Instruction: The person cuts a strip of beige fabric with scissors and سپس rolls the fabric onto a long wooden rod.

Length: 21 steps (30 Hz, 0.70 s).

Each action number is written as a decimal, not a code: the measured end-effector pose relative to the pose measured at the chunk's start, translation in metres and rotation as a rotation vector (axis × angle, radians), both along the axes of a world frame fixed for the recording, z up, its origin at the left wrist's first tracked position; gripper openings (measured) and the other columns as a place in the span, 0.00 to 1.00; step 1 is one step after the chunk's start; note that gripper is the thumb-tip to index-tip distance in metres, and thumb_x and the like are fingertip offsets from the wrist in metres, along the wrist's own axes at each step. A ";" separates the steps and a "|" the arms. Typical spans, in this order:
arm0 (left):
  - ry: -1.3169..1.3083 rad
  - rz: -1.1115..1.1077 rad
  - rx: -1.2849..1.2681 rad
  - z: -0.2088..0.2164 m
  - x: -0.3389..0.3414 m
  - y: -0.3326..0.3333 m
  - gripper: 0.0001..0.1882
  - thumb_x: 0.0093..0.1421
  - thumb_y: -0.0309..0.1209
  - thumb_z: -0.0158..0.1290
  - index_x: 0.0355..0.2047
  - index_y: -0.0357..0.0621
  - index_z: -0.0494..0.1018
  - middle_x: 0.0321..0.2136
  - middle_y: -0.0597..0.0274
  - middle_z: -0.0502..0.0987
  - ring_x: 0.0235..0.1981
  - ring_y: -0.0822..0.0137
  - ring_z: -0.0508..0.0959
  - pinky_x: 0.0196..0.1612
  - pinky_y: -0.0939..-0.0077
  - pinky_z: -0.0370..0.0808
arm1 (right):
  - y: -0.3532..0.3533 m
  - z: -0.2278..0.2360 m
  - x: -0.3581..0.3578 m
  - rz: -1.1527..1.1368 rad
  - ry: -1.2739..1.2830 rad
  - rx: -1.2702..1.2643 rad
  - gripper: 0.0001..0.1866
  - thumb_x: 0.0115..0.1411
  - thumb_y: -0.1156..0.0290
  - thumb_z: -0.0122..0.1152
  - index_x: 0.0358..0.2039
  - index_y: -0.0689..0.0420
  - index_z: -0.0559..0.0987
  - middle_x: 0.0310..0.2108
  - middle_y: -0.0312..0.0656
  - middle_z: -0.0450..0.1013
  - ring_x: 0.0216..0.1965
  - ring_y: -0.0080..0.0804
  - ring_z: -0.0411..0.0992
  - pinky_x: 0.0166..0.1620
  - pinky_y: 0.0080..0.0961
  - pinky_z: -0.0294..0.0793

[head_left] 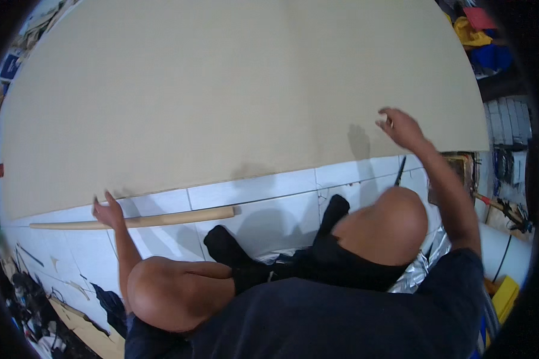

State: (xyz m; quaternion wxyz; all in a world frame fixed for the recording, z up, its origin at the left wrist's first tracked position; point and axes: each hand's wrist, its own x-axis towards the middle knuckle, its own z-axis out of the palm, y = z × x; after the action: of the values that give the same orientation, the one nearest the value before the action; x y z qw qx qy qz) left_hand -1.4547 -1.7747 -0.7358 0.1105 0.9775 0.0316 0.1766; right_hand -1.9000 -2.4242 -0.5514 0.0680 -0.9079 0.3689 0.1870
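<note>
A very large flat beige sheet (233, 90), like board or cardboard, spreads over the floor before me. My left hand (108, 212) is at its near edge on the left, fingers apart and holding nothing; whether it touches the sheet I cannot tell. Raised over the sheet's right part is my right hand (402, 127), fingers loosely bent with a gap at the thumb, nothing between them. Its shadow falls on the sheet to the left. A long, thin beige tube or pole (182, 218) lies along the near edge, partly behind my left hand.
White floor tiles (275, 217) show between the sheet and my legs. Crumpled silver foil (418, 270) sits beside my right leg. A white roll (505, 254) and a yellow object (506, 294) are at the right. Dark clutter (33, 305) fills the lower left.
</note>
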 end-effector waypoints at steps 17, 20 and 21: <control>0.638 -1.724 0.197 0.007 -0.276 -0.416 0.38 0.55 0.54 0.57 0.61 0.51 0.63 0.63 0.41 0.57 0.64 0.44 0.57 0.66 0.49 0.53 | 0.151 -0.215 -0.275 -0.964 -0.589 -0.287 0.22 0.54 0.62 0.64 0.42 0.66 0.73 0.35 0.54 0.70 0.42 0.53 0.69 0.47 0.44 0.68; 0.546 -1.626 0.170 0.006 -0.331 -0.420 0.31 0.55 0.50 0.57 0.58 0.58 0.67 0.64 0.46 0.55 0.66 0.44 0.54 0.65 0.39 0.49 | 0.126 -0.206 -0.297 -1.037 -0.491 -0.200 0.25 0.52 0.65 0.65 0.45 0.68 0.72 0.39 0.56 0.71 0.44 0.54 0.69 0.50 0.43 0.68; 0.512 -1.600 0.129 0.004 -0.333 -0.418 0.29 0.56 0.49 0.57 0.58 0.58 0.68 0.64 0.47 0.56 0.66 0.43 0.54 0.64 0.38 0.50 | 0.119 -0.206 -0.298 -1.022 -0.444 -0.090 0.26 0.50 0.66 0.65 0.46 0.68 0.71 0.41 0.57 0.71 0.45 0.54 0.69 0.50 0.43 0.68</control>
State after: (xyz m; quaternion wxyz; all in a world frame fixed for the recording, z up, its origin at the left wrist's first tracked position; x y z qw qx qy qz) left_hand -1.7881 -2.1924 -0.7321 0.1355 0.7193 -0.6569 -0.1809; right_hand -2.1981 -2.3055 -0.7574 0.1870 -0.6333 0.7466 -0.0814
